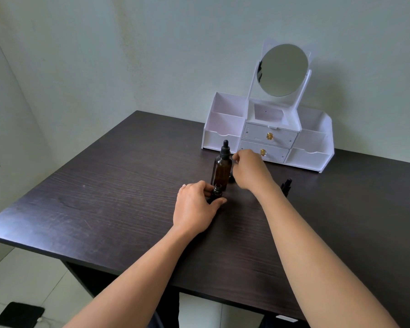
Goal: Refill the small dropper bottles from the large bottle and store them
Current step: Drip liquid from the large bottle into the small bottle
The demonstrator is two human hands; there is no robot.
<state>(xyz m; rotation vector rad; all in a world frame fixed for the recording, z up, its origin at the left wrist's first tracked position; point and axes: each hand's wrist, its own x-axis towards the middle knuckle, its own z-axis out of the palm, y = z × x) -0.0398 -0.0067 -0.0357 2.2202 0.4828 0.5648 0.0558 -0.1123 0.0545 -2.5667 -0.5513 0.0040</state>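
Small dropper bottle uncapped on tabletop, gripped by left hand, touching large bottle. Right hand pinched beside its dropper cap; contents unclear. Risk: elbowing either bottle over, spilling through open neck.

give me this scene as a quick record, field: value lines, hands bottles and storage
left hand: wrapped around small open bottle, standing on dark table
right hand: fingers pinched beside large amber bottle; contents unclear
large amber bottle: upright, black dropper cap on
spare dropper bottle: capped, to the right
storage: white organizer with round mirror, both drawers closed
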